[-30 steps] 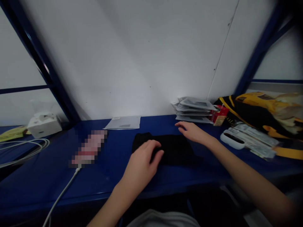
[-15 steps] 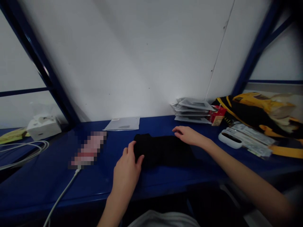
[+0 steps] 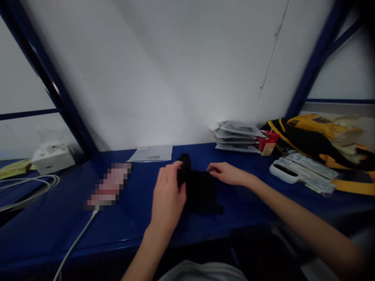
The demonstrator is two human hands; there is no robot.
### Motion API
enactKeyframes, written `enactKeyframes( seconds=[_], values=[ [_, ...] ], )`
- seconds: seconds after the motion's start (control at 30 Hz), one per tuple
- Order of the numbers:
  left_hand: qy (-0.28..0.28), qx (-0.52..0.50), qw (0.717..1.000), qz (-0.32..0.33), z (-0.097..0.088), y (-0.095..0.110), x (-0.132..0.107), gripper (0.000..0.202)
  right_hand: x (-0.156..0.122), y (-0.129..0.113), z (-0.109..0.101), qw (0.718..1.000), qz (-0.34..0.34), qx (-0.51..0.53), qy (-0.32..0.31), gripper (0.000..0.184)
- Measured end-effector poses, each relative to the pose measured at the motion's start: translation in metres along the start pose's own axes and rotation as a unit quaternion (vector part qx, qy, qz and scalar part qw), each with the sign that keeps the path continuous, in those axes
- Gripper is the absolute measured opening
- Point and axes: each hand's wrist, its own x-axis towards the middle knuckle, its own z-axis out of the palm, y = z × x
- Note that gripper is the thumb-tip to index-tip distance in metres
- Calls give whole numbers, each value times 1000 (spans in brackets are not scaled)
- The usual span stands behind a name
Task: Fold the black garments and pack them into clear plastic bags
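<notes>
A piece of black cloth (image 3: pixel 200 191), folded into a compact bundle, lies on the blue tabletop in front of me. My left hand (image 3: pixel 169 191) grips its left side, thumb in front and fingers behind, and the cloth's upper left part stands up a little there. At the far right edge of the cloth is my right hand (image 3: pixel 225 171), its fingers curled and the fingertips pinched against the fabric. Dark folds hide the cloth's exact shape.
Flat grey plastic packets (image 3: pixel 238 136) are stacked at the back, beside a red box (image 3: pixel 268 142). One packet (image 3: pixel 150 153) lies alone. A phone (image 3: pixel 109 185) with a white cable is on the left. Right are a white oval device (image 3: pixel 283 173) and a black-yellow bag (image 3: pixel 313 136).
The cloth has become narrower, its right part drawn in leftward. My left hand has moved right and raised the left edge; my right hand has shifted slightly left and down.
</notes>
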Motion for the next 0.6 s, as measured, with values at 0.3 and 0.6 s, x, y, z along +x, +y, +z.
enactKeyframes(
  seconds=[0.3, 0.6],
  values=[
    [-267, -71, 953, 122, 10, 33, -33, 32, -1, -3, -1, 999, 4, -42, 0, 15],
    [-213, -7, 973, 82, 22, 44, -50, 26, -3, 0, 1, 999, -12, -42, 6, 11]
  ],
)
